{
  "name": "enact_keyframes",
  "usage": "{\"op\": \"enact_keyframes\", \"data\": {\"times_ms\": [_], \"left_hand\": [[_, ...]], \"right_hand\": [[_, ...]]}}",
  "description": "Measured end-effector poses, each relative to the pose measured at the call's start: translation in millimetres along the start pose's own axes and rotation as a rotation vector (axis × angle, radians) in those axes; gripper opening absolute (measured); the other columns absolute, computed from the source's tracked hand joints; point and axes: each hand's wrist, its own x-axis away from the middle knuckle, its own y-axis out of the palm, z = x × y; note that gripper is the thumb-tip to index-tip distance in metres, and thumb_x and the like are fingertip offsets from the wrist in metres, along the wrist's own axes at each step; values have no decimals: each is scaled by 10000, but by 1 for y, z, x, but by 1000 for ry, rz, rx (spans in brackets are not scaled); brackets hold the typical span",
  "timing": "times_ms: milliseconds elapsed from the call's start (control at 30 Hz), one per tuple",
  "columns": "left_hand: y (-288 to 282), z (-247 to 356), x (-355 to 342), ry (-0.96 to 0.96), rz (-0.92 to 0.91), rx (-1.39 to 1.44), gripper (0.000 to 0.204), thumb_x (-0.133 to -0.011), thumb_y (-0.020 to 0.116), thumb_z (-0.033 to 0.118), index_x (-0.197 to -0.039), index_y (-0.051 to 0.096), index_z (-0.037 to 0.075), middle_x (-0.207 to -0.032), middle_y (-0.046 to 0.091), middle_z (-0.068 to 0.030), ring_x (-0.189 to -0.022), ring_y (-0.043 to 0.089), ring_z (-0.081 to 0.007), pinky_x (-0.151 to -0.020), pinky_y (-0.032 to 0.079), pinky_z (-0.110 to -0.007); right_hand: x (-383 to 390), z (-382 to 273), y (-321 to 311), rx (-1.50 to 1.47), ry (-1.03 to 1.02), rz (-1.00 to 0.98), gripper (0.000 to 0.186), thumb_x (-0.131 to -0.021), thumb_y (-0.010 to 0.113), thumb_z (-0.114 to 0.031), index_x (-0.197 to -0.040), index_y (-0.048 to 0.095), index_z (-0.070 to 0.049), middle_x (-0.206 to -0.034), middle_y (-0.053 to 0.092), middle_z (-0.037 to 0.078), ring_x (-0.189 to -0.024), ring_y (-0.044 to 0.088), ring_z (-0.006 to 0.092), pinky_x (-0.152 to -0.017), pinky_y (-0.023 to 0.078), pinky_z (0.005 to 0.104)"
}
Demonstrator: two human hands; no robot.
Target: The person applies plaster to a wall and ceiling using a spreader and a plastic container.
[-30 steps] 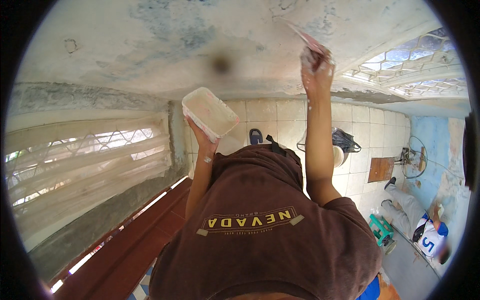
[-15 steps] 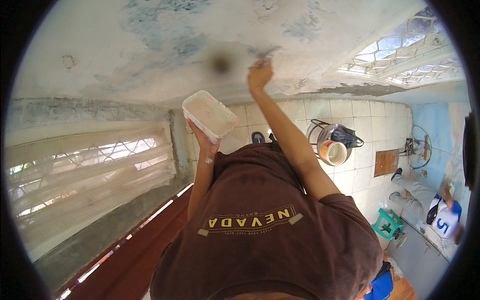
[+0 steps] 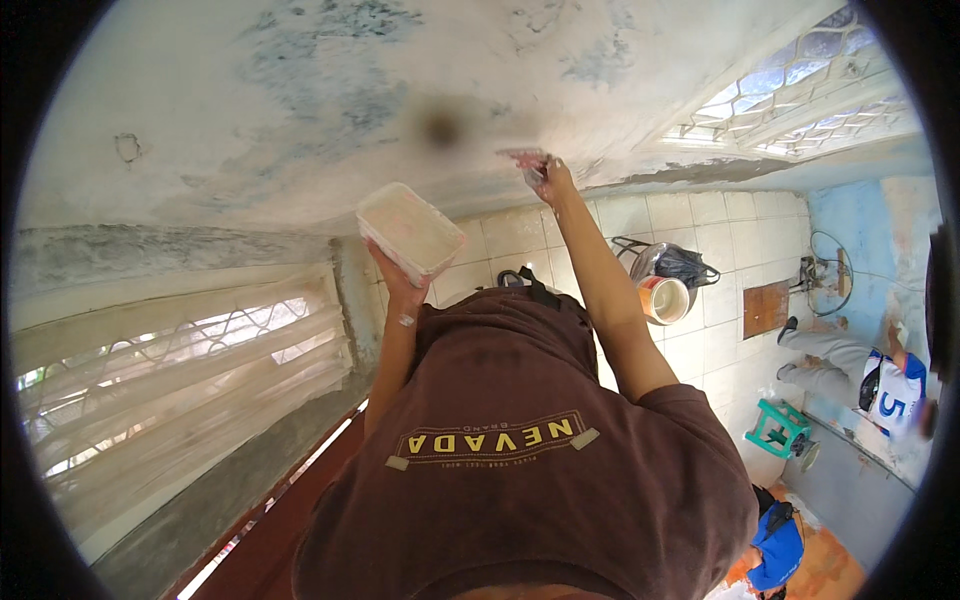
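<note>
My left hand (image 3: 401,282) is closed around the side of a shallow rectangular tub (image 3: 428,262), smeared with pale paste and held tilted close to the wall. Off-white paste covers the inside I can see. To its right, my raised right hand (image 3: 553,184) grips a putty knife (image 3: 525,157), whose blade looks coated with pinkish-white paste. The blade lies at or very near the patchy white wall (image 3: 300,150); whether it touches cannot be made out. Grey-blue patches show through the wall's pale coating.
A paint bucket (image 3: 665,300) and a black plastic bag (image 3: 686,266) stand on the tiled floor (image 3: 715,360) to my right. Farther right are a green stool (image 3: 778,428) and a person (image 3: 888,390) by a blue wall. A slatted window (image 3: 180,350) is at left.
My right hand has moved down and right with the putty knife, whose blade now points left. The tub in my left hand has shifted slightly left.
</note>
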Motion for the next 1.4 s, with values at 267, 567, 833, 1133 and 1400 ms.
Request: {"op": "enact_keyframes", "data": {"times_ms": [267,567,833,1133,1400], "left_hand": [[10,35,-9,58,-13,102,729,-941,332,689,-1484,303,204,-1458,411,-53,-1320,434,-299,-1064,420,-508],[-1,51,-17,56,3,131,719,-938,337,692,-1470,323,209,-1434,432,-57,-1301,456,-303,-1060,419,-531],[-19,53,-7,86,-5,158,692,-952,327,672,-1456,336,197,-1424,434,-59,-1303,449,-291,-1061,421,-519],[-25,71,19,65,63,156,747,-933,345,702,-1495,285,215,-1495,365,-42,-1352,388,-281,-1097,379,-475],[-30,65,23,2,90,247,697,-951,333,674,-1465,326,203,-1441,422,-63,-1311,442,-300,-1078,404,-518]], "right_hand": [[72,-117,117,-98,-457,-36,221,-988,385,-76,-941,528,86,-997,618,261,-939,618,311,-782,575,356],[173,-155,107,-167,-607,9,173,-923,558,-70,-1081,584,-3,-989,603,104,-930,594,187,-799,530,321],[28,-33,-52,-77,-148,153,53,-955,589,-101,-954,628,-65,-894,667,77,-840,651,186,-737,566,365],[-53,36,9,-196,-134,428,194,-1045,334,-213,-1129,483,-123,-1002,582,96,-708,519,226,-506,354,367],[5,4,76,-247,-139,286,199,-1040,318,-136,-1143,488,-131,-1115,568,58,-872,534,193,-604,352,369]]}}
